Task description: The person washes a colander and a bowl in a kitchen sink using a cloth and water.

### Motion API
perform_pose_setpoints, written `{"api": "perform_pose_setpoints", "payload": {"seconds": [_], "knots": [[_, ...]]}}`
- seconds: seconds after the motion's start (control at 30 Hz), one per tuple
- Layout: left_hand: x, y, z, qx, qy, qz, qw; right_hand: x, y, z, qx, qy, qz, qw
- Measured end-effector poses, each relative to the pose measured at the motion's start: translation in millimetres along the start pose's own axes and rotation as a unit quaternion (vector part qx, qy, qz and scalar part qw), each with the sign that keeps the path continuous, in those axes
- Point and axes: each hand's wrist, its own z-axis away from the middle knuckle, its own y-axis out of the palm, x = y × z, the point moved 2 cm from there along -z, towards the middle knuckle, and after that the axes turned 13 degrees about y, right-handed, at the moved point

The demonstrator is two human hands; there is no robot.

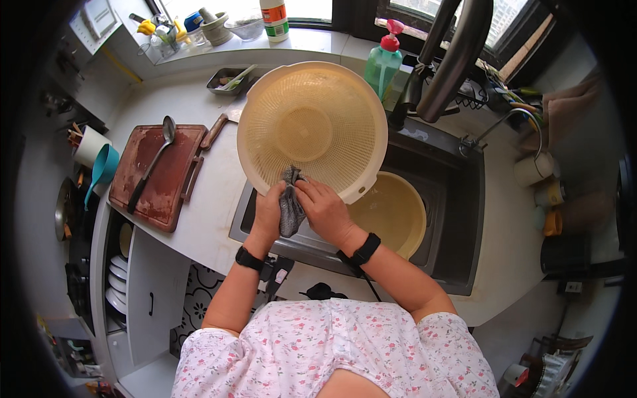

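A beige plastic colander (pixel 303 134) is held up over the left part of the dark sink (pixel 450 199), its inside facing me. My left hand (pixel 268 211) grips the near rim at its lower left, thumb on top. A crumpled grey cloth (pixel 291 214) hangs between my hands. My right hand (pixel 322 205) pinches this cloth against the inner wall near the rim; its fingertips are partly hidden by the folds. Below the colander and partly covered by it, a yellowish plastic basin (pixel 398 214) sits in the sink.
Left on the counter lie a reddish-brown cutting board (pixel 154 199), a ladle (pixel 149 171) on it, and a knife (pixel 215 132). Behind the sink stand a green pump bottle (pixel 383 67) and a large faucet (pixel 453 64). Below left, a cabinet door (pixel 154 293) hangs ajar.
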Motion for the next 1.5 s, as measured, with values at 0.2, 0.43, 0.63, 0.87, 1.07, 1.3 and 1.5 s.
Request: {"api": "perform_pose_setpoints", "payload": {"seconds": [0.2,0.43,0.63,0.87,1.07,1.3,1.5], "knots": [[-27,-33,-11,-0.006,0.014,-0.05,0.999,-49,-18,9,0.04,-0.039,0.198,0.979],[-1,-3,2,-0.013,-0.004,0.058,0.998,-7,-13,1,0.021,0.004,0.059,0.998],[10,-8,0,-0.002,0.009,0.073,0.997,-3,-18,3,0.159,0.033,-0.068,0.984],[19,7,6,0.024,0.079,0.012,0.996,-16,8,10,0.207,0.121,-0.227,0.944],[12,-23,6,0.027,0.002,-0.034,0.999,-58,-22,14,0.269,0.12,-0.085,0.952],[3,-12,3,0.049,0.004,-0.124,0.991,-76,-17,24,0.138,0.07,0.044,0.987],[14,-16,4,0.033,-0.021,-0.129,0.991,-24,10,35,0.242,0.143,-0.283,0.917]]}}
